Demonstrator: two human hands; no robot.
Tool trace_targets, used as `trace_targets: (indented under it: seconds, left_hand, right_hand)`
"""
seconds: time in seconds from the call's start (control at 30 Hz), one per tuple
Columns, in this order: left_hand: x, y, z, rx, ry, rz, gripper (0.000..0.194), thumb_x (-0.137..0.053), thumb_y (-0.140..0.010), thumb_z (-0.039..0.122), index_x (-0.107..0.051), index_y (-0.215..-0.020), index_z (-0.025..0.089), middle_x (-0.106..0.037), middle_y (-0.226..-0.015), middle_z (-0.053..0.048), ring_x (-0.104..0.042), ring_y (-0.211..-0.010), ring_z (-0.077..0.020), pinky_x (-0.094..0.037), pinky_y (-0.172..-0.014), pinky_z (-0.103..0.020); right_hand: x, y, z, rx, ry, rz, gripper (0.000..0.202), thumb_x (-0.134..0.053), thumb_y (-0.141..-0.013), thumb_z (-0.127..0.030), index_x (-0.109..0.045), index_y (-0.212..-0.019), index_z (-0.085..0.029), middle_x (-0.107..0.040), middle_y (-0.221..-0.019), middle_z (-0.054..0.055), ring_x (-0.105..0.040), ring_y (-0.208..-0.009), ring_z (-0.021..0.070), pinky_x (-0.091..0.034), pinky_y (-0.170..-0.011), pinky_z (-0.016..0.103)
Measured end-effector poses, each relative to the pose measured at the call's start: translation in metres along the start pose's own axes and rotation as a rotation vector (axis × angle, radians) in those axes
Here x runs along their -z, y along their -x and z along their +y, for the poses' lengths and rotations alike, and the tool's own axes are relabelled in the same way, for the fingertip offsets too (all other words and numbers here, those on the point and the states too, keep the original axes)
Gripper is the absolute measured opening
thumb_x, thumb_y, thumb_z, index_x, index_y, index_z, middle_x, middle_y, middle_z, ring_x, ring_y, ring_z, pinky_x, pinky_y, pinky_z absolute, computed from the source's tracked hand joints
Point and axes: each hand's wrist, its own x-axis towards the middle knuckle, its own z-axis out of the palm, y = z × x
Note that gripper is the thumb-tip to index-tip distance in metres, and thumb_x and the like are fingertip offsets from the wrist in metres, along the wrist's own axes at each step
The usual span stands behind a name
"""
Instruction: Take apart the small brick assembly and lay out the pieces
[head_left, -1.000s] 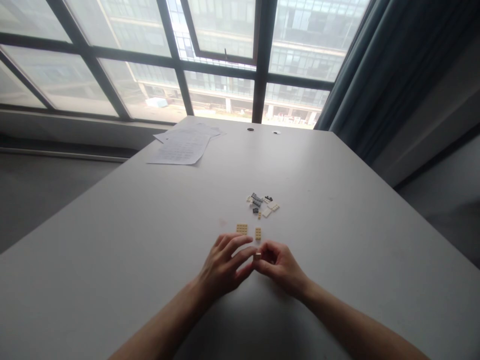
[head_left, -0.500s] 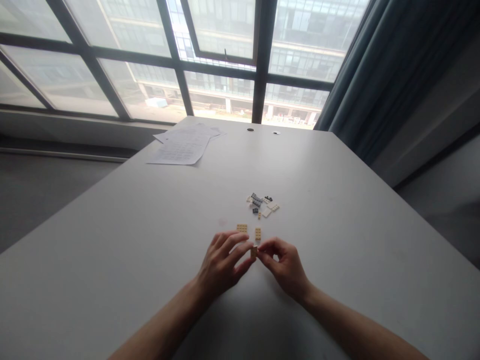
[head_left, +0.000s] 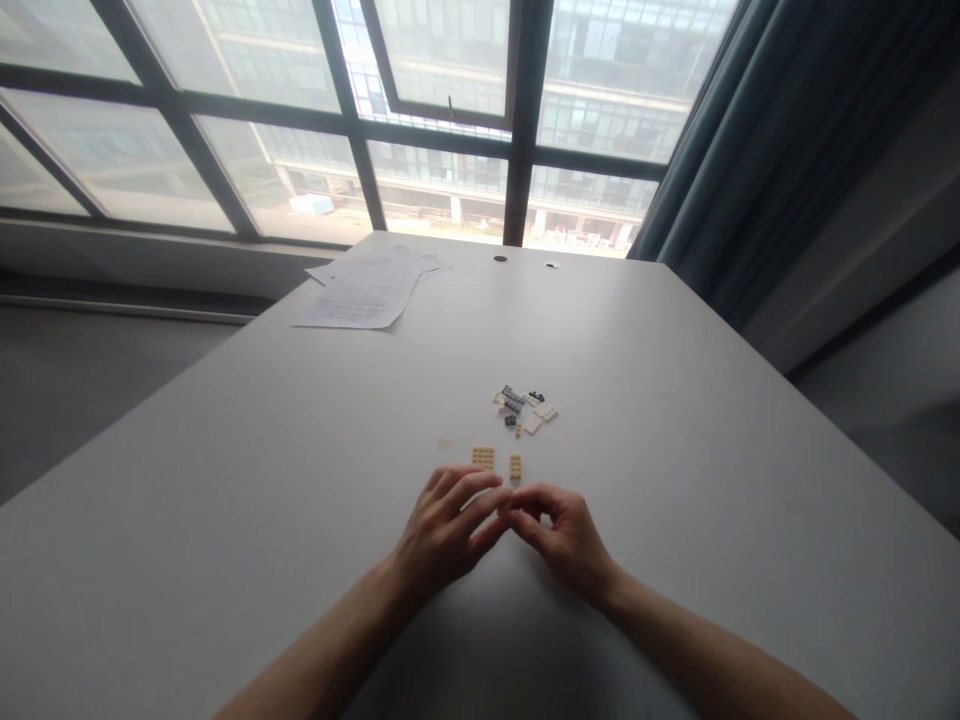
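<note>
My left hand (head_left: 450, 520) and my right hand (head_left: 566, 530) meet at their fingertips just above the white table. Pinched between them is a small tan building brick, now almost wholly covered by the fingers. The left thumb and index finger grip it from one side, while the right thumb and index finger close on it from the other. Just beyond the left fingers lies a wide tan studded plate (head_left: 483, 457), its near edge partly covered by them. A narrower tan studded brick (head_left: 515, 466) rests just past the right fingertips.
Farther back, a loose pile holds grey pieces (head_left: 513, 401), white pieces (head_left: 533, 424), black pieces (head_left: 536, 397) and a tiny tan piece (head_left: 517, 430). Printed sheets (head_left: 360, 295) lie at the table's far left. A window and a dark curtain (head_left: 712, 150) stand beyond the table.
My right fingertips have moved slightly left, over the held tan brick, which showed plainly before and is now mostly hidden. The left hand and the pieces on the table have stayed in place.
</note>
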Motion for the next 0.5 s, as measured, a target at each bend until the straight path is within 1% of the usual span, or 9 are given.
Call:
trace_targets:
  seconds: [0.13, 0.27, 0.37, 0.5]
  left_hand:
    - [-0.0011, -0.0001, -0.0008, -0.018, 0.021, -0.015, 0.035, -0.07, -0.078, 0.016, -0.06, -0.111, 0.02, -0.068, -0.094, -0.005, -0.06, -0.09, -0.0177, -0.047, -0.08, -0.033]
    - [-0.0013, -0.0006, -0.0006, -0.027, 0.043, -0.015, 0.036, -0.07, -0.078, 0.013, -0.059, -0.112, 0.02, -0.069, -0.093, -0.004, -0.06, -0.087, -0.0165, -0.046, -0.078, -0.032]
    - [-0.0009, -0.0011, -0.0002, -0.024, 0.064, -0.021, 0.033, -0.068, -0.08, 0.012, -0.059, -0.111, 0.02, -0.07, -0.093, -0.004, -0.061, -0.087, -0.0161, -0.046, -0.077, -0.031]
    - [-0.0011, 0.0002, -0.0014, -0.012, 0.094, -0.018, 0.027, -0.067, -0.08, 0.013, -0.059, -0.105, 0.02, -0.071, -0.093, -0.004, -0.062, -0.087, -0.0161, -0.046, -0.078, -0.031]
  right_hand:
    - [-0.0015, -0.0006, 0.0039, -0.053, -0.132, 0.021, 0.017, -0.066, -0.081, -0.032, -0.063, -0.089, -0.017, -0.068, -0.076, 0.003, -0.06, -0.07, 0.0152, -0.046, -0.064, 0.026]
    - [-0.0014, -0.0008, 0.0067, -0.074, -0.223, 0.027, 0.024, -0.065, -0.082, -0.031, -0.054, -0.1, -0.019, -0.069, -0.075, 0.002, -0.061, -0.068, 0.0149, -0.045, -0.061, 0.025]
    - [-0.0008, -0.0012, 0.0055, -0.063, -0.193, 0.014, 0.022, -0.063, -0.083, -0.03, -0.057, -0.101, -0.019, -0.07, -0.077, 0.002, -0.062, -0.069, 0.0149, -0.045, -0.062, 0.025]
    - [0.0006, -0.0017, 0.0041, -0.024, -0.111, -0.029, 0.02, -0.062, -0.084, -0.027, -0.063, -0.102, -0.018, -0.071, -0.081, 0.004, -0.063, -0.073, 0.0161, -0.048, -0.069, 0.028]
